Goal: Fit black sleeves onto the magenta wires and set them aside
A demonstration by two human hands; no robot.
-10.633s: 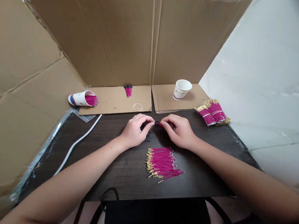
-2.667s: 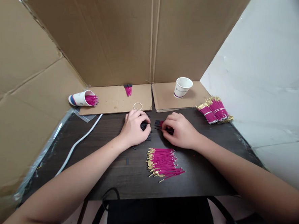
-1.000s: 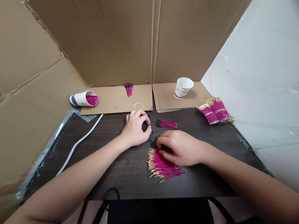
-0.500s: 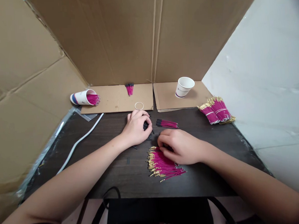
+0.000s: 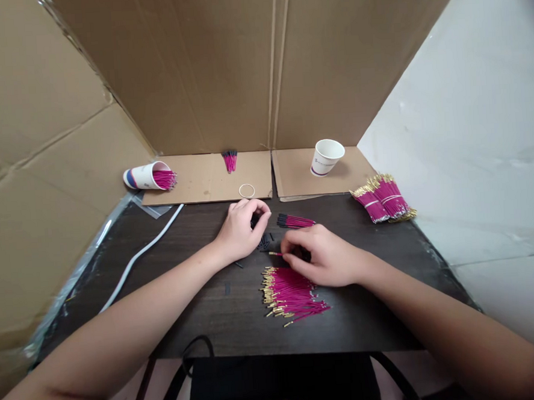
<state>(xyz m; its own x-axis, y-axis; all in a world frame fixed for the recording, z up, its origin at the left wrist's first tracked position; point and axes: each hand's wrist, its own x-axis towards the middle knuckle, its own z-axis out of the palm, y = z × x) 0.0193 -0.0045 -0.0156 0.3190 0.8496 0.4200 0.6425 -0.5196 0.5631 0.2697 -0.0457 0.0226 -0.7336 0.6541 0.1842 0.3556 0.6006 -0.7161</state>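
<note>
Pink wires with gold tips (image 5: 289, 292) lie fanned in a loose heap at lower centre of the dark table (image 5: 201, 300), and the right hand (image 5: 318, 257) rests just above the heap, thumb and forefinger pinched on a single wire (image 5: 276, 254) whose gold end pokes left. Such a thin wire could slip or bend in that pinch, and the heel of the hand, so close to the heap, could scatter it. Above, the left hand (image 5: 241, 228) is curled over small black sleeves (image 5: 264, 242); what it grips I cannot tell, but these loose bits could roll away. Farther up lie the sleeved wires (image 5: 295, 221), tied bundles (image 5: 382, 199) at right, and two paper cups (image 5: 325, 157).
</note>
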